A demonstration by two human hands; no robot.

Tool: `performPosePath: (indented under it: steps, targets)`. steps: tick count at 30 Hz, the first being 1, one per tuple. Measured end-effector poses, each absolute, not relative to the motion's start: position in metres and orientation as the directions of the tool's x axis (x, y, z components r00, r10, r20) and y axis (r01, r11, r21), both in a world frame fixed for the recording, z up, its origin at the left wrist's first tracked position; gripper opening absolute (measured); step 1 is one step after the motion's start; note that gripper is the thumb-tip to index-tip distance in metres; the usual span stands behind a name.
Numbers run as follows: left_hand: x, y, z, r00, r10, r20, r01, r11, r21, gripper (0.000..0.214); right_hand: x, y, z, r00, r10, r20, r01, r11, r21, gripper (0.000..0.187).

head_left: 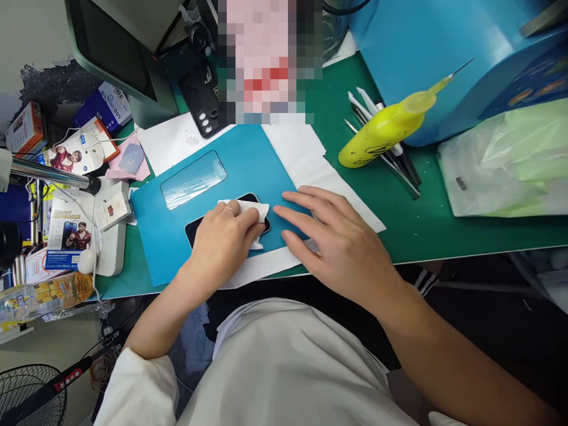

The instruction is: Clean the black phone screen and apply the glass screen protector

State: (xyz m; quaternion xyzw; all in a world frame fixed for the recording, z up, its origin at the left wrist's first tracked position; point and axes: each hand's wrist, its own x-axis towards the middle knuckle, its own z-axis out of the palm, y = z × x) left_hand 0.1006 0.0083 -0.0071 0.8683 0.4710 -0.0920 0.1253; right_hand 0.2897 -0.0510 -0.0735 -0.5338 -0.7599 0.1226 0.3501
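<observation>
A black phone [197, 226] lies screen-up on a blue mat [248, 160]. My left hand [222, 239] rests on the phone with its fingers closed on a white wipe [251, 210], pressing it against the screen. My right hand [328, 236] lies flat on the mat just right of the phone, fingers stretched out and holding nothing. A clear screen protector [193, 179] lies on the mat behind the phone.
A yellow needle-tip bottle [386, 127] lies across several thin tools [399, 163] on the green mat [421, 225]. A plastic bag [510, 165] sits at right, a blue box [444, 53] behind. Product boxes [71, 222] and clutter crowd the left. A black phone case [204, 100] lies at the back.
</observation>
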Motion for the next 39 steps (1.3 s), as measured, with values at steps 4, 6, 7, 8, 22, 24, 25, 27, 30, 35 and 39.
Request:
performPosePath:
  steps: [4,6,7,8,22,24,25,27,30,35,39]
  targets:
    - [0.102,0.005,-0.009,0.551,0.792,-0.263,0.832,-0.545,0.101,0.031,0.289,-0.051,-0.074,-0.176,0.894,0.412,0.725,0.401,-0.56,0.034]
    - [0.094,0.003,-0.009,0.542,0.8,-0.259,0.838,-0.537,0.096,0.031,0.289,-0.052,-0.074,-0.175,0.895,0.411,0.723,0.4,-0.563,0.034]
    - [0.09,0.002,-0.008,0.533,0.805,-0.26,0.844,-0.528,0.095,0.031,0.289,-0.052,-0.073,-0.173,0.895,0.411,0.723,0.398,-0.564,0.034]
    - [0.085,0.001,-0.007,0.523,0.812,-0.26,0.85,-0.518,0.094,0.03,0.289,-0.052,-0.073,-0.173,0.896,0.41,0.723,0.398,-0.565,0.033]
    - [0.119,0.005,-0.013,0.583,0.769,-0.261,0.805,-0.59,0.062,0.029,0.288,-0.051,-0.075,-0.173,0.895,0.411,0.715,0.401,-0.572,0.034]
    - [0.121,0.009,-0.014,0.58,0.777,-0.245,0.811,-0.581,0.076,0.031,0.288,-0.051,-0.076,-0.173,0.894,0.413,0.711,0.403,-0.576,0.035]
    - [0.12,0.01,-0.013,0.578,0.78,-0.241,0.812,-0.577,0.08,0.031,0.289,-0.052,-0.076,-0.173,0.894,0.413,0.709,0.404,-0.578,0.036]
    - [0.111,0.012,-0.012,0.57,0.785,-0.241,0.819,-0.568,0.087,0.03,0.289,-0.052,-0.075,-0.172,0.893,0.416,0.708,0.405,-0.578,0.036]
    - [0.094,0.012,-0.009,0.533,0.812,-0.239,0.846,-0.521,0.116,0.028,0.29,-0.053,-0.074,-0.173,0.896,0.408,0.71,0.401,-0.579,0.035]
    - [0.095,0.009,-0.009,0.521,0.814,-0.256,0.853,-0.495,0.163,0.029,0.289,-0.051,-0.073,-0.183,0.901,0.394,0.717,0.396,-0.574,0.035]
    - [0.111,0.013,-0.011,0.58,0.773,-0.255,0.814,-0.555,0.169,0.025,0.289,-0.051,-0.076,-0.172,0.892,0.417,0.719,0.403,-0.566,0.035]
